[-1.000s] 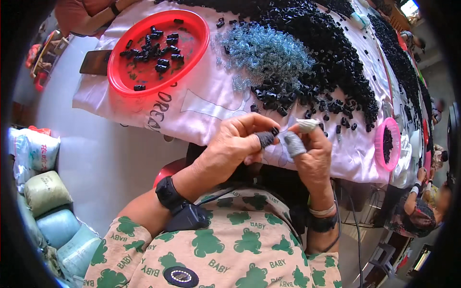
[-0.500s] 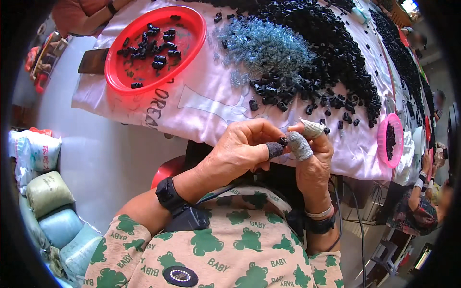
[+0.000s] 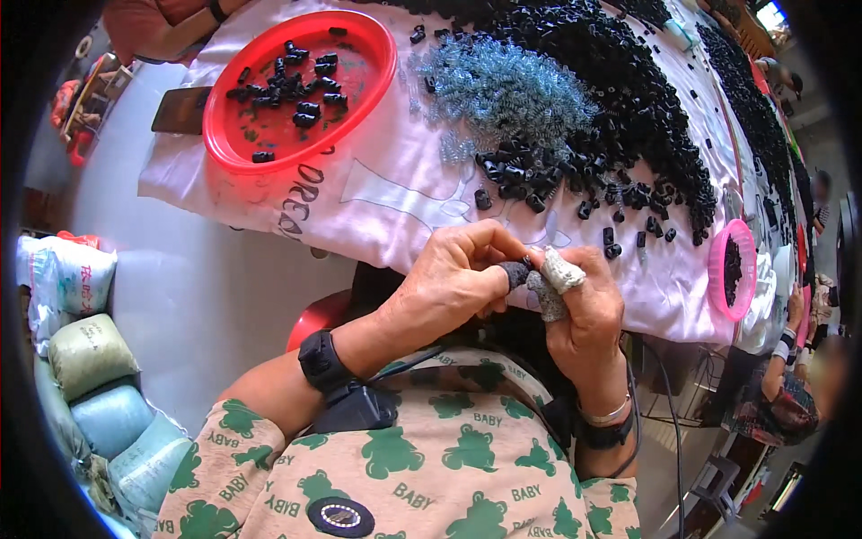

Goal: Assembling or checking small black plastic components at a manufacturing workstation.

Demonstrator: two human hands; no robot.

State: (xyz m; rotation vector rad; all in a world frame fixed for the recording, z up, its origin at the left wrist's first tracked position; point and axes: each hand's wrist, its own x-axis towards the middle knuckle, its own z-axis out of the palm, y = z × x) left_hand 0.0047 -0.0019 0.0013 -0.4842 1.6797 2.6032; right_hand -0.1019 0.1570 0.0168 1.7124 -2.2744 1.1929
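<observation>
My left hand [image 3: 458,274] is closed in a pinch, with a dark grey cover on the thumb. A small black plastic part [image 3: 527,260] shows between its fingertips, mostly hidden. Against these fingertips press the thumb and forefinger of my right hand [image 3: 585,310], both wrapped in pale grey cloth covers; what they grip is hidden. Both hands are just off the near table edge. Beyond them lie loose black plastic parts [image 3: 512,178] and a heap of clear bluish coil springs [image 3: 507,90].
A red basin [image 3: 212,135] with several black pieces stands at the left, beside a dark flat object [image 3: 180,110]. A pink basket [image 3: 718,269] sits at the right table edge. Black parts [image 3: 651,117] are heaped behind. Stuffed sacks [image 3: 94,355] line the floor. Other people are nearby.
My right forefinger has come down in front of the thumb, toward the left fingertips. The black part between my fingers is now more covered. The view has shifted slightly.
</observation>
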